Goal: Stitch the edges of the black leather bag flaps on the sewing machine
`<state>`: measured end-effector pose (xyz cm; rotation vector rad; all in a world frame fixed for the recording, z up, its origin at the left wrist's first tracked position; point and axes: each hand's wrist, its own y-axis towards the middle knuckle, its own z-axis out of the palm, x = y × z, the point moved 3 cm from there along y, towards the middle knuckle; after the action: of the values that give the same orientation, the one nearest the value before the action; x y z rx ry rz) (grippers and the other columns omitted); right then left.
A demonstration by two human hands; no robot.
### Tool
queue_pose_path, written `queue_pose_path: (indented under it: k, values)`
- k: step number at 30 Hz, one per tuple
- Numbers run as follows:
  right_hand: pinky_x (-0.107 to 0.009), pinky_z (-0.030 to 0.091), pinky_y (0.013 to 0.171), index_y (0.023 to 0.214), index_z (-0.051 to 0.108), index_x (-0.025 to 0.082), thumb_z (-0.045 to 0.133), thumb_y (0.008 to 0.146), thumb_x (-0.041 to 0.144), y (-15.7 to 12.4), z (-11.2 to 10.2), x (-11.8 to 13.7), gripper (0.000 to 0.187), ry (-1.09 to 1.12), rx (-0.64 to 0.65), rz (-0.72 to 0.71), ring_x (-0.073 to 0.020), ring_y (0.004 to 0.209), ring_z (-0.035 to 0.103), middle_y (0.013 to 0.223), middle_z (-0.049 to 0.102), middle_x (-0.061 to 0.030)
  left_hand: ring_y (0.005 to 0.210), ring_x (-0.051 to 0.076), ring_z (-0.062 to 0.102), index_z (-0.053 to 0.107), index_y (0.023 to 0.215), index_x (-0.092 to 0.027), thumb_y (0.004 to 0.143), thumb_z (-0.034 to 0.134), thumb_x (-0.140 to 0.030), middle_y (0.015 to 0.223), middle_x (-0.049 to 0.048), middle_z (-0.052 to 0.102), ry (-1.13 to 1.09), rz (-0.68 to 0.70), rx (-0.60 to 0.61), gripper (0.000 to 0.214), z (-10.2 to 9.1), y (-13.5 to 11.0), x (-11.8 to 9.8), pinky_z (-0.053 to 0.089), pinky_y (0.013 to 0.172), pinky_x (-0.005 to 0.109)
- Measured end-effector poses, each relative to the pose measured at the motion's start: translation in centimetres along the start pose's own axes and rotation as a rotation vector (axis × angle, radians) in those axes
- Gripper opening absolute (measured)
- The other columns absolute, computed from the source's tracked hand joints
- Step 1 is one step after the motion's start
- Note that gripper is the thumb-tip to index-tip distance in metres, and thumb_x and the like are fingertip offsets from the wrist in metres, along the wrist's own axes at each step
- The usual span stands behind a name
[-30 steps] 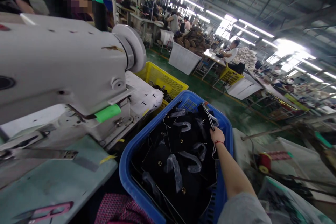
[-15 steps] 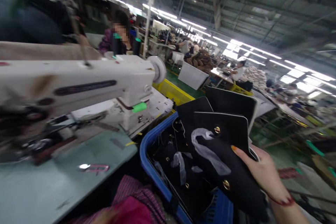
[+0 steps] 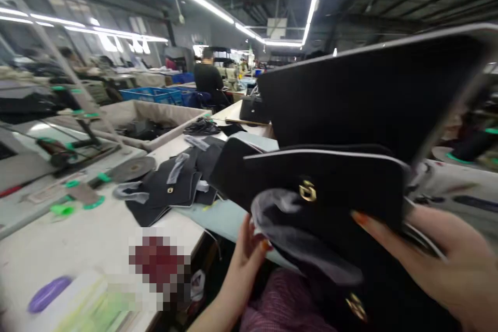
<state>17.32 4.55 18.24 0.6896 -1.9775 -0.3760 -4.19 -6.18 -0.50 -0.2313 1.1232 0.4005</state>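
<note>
My right hand point(image 3: 439, 254) is closed on the right side of a black bag panel point(image 3: 350, 181), thumb in front and fingers behind. This panel has gold fittings and a handle point(image 3: 307, 244) wrapped in clear film. A larger black panel point(image 3: 361, 93) with a pale edge rises behind it, smeared by motion. My left hand point(image 3: 245, 254) is at the panel's lower left edge, thumb and fingers closed around that edge beside the wrapped handle. Some of its fingertips are hidden. Left of the hands, similar black panels point(image 3: 171, 181) with wrapped handles lie in a pile.
The pile lies on a white table point(image 3: 171, 238). On it are a thread cone point(image 3: 83, 194), a grey disc point(image 3: 134, 168) and a purple oval object point(image 3: 50, 293). Behind stands a padded bin point(image 3: 175, 137); farther off are a blue crate point(image 3: 151, 95) and a seated person point(image 3: 208, 80).
My view has swung from the sewing machine and blue basket to a table with piled panels. The held panels have moved away from the basket, and my left hand has come to their edge.
</note>
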Motion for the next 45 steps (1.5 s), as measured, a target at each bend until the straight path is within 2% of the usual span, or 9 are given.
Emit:
queue_pose_path:
  k: [3, 6, 10, 15, 19, 27, 32, 40, 45]
  values:
    - [-0.038, 0.054, 0.089, 0.12, 0.064, 0.027, 0.05, 0.093, 0.036, 5.8, 10.0, 4.9, 0.032, -0.125, 0.258, -0.528, -0.0226, 0.097, 0.065, 0.109, 0.069, -0.0006, 0.118, 0.027, 0.056, 0.026, 0.146, -0.026, 0.088, 0.054, -0.045, 0.14, 0.0157, 0.043, 0.044, 0.197, -0.335, 0.067, -6.7, 3.4, -3.3, 0.047, 0.097, 0.046]
    - [-0.044, 0.047, 0.098, 0.132, 0.055, 0.019, 0.041, 0.097, 0.019, 7.5, 22.1, 5.0, 0.038, -0.27, 0.413, -0.714, -0.0263, 0.12, 0.053, 0.131, 0.058, -0.0079, 0.126, 0.03, 0.047, 0.022, 0.147, -0.027, 0.083, 0.061, -0.045, 0.144, 0.0156, 0.037, 0.339, 0.504, -0.645, 0.077, -12.8, 4.6, -4.7, 0.041, 0.103, 0.049]
    - [-0.054, 0.049, 0.092, 0.135, 0.051, 0.023, 0.043, 0.096, 0.013, 4.1, 35.5, -2.8, 0.041, -0.52, 0.685, -0.524, -0.0316, 0.129, 0.043, 0.14, 0.049, -0.0145, 0.141, 0.038, 0.023, 0.014, 0.151, -0.015, 0.073, 0.069, -0.05, 0.152, 0.0231, 0.023, 1.044, 0.639, -0.855, 0.101, -17.9, 7.1, -2.2, 0.023, 0.112, 0.056]
    - [-0.07, 0.032, 0.1, 0.144, 0.038, 0.031, 0.041, 0.098, 0.019, -0.6, 41.9, -12.3, 0.048, -0.56, 0.723, -0.505, -0.0352, 0.143, 0.015, 0.158, 0.018, -0.0068, 0.144, 0.041, 0.008, 0.014, 0.152, -0.019, 0.079, 0.06, -0.052, 0.158, 0.0203, 0.014, 1.594, 0.34, -0.705, 0.092, -21.7, 14.0, 4.8, 0.015, 0.106, 0.071]
    - [-0.066, 0.037, 0.098, 0.148, 0.029, 0.032, 0.043, 0.096, 0.017, 1.1, 44.1, -14.8, 0.055, -0.57, 0.704, -0.458, -0.034, 0.145, 0.006, 0.16, 0.007, -0.0052, 0.146, 0.038, -0.002, 0.012, 0.153, -0.018, 0.074, 0.062, -0.056, 0.16, 0.0166, 0.008, 1.8, 0.287, -0.586, 0.1, -23.5, 19.4, 6.9, 0.008, 0.107, 0.071]
    - [-0.068, 0.032, 0.099, 0.15, 0.023, 0.025, 0.074, 0.074, 0.032, 9.4, 46.3, -14.2, 0.092, -0.585, 0.813, -0.341, -0.0385, 0.144, -0.004, 0.16, -0.001, -0.0104, 0.145, 0.04, 0.002, 0.008, 0.153, -0.018, 0.069, 0.062, -0.061, 0.16, 0.0157, 0.006, 1.876, 0.236, -0.427, 0.108, -25.3, 29.5, 4.4, 0.012, 0.104, 0.071]
    - [-0.065, 0.018, 0.11, 0.149, 0.029, 0.026, 0.07, 0.076, 0.044, 6.2, 43.0, -15.8, 0.086, -0.456, 0.734, -0.301, -0.0349, 0.145, -0.001, 0.16, 0.005, -0.0066, 0.145, 0.04, 0.006, 0.009, 0.153, -0.017, 0.071, 0.061, -0.06, 0.159, 0.0157, 0.01, 1.859, 0.25, -0.38, 0.106, -25.2, 32.8, 4.2, 0.013, 0.105, 0.071]
    - [-0.055, 0.018, 0.115, 0.146, 0.038, 0.027, 0.06, 0.087, 0.046, -4.0, 32.6, -22.0, 0.066, -0.331, 0.939, -0.184, -0.0339, 0.144, 0.014, 0.157, 0.014, -0.0087, 0.145, 0.039, 0.011, 0.033, 0.147, -0.017, 0.088, 0.052, -0.038, 0.158, 0.0189, 0.014, 1.878, 0.505, -0.57, 0.066, -21.9, 28.3, 4.9, 0.012, 0.108, 0.067]
    - [-0.057, 0.02, 0.115, 0.144, 0.043, 0.026, 0.064, 0.082, 0.033, -6.8, 28.8, -24.1, 0.066, -0.476, 0.91, -0.135, -0.0351, 0.143, 0.014, 0.156, 0.016, -0.0074, 0.143, 0.033, 0.022, 0.036, 0.146, -0.021, 0.09, 0.049, -0.036, 0.155, 0.0155, 0.028, 1.852, 0.66, -0.338, 0.06, -19.3, 21.6, 5.0, 0.012, 0.113, 0.063]
